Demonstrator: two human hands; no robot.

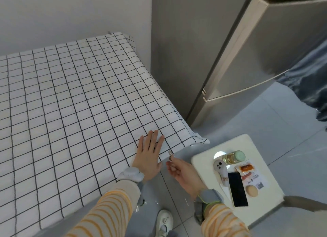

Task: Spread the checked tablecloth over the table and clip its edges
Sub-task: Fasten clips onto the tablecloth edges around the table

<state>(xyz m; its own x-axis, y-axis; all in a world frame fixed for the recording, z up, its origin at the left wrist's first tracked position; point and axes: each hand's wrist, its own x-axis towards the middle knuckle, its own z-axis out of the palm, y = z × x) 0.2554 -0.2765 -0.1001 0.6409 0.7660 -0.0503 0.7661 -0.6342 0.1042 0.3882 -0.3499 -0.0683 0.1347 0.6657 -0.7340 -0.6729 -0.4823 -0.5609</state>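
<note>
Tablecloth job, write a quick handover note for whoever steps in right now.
Left hand: open, flat on the checked tablecloth by the near edge, pinning it.
Right hand: pinching a small clip just off that edge, not yet on.
Done: cloth is spread over the table; a small clip-like thing shows at the far corner.
Left: clip this edge; other edges cannot be checked from here.

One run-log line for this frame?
cloth: tablecloth spread over table | left hand flat near edge | right hand holding clip beside edge | clip not yet attached
</note>
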